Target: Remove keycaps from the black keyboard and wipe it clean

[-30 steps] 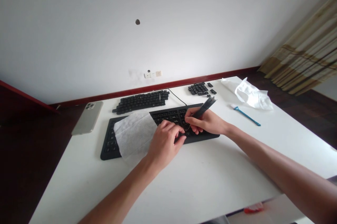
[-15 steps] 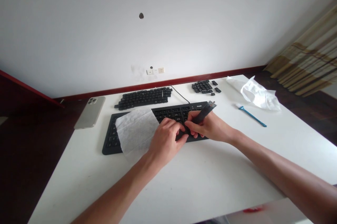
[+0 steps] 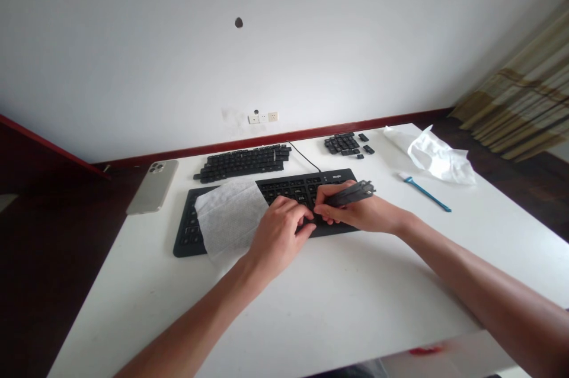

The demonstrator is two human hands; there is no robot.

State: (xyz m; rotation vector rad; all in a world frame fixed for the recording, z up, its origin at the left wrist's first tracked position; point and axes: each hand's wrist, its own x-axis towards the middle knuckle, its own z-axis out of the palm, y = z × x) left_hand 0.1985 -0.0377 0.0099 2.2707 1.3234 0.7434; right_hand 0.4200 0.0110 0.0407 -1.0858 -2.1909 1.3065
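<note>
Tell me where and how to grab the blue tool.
Pinch the blue tool mid-handle, probably best from above and the near side: the slim handle lies flat, its wider head points away, and the white plastic lies beyond.

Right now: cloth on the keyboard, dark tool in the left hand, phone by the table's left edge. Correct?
One slip: the dark tool is in the right hand, as the head view shows. The cloth is on the keyboard and the phone by the left edge of the table, as stated.

A pale wall [image 3: 333, 46] stands beside patterned curtains [image 3: 515, 99].
</note>
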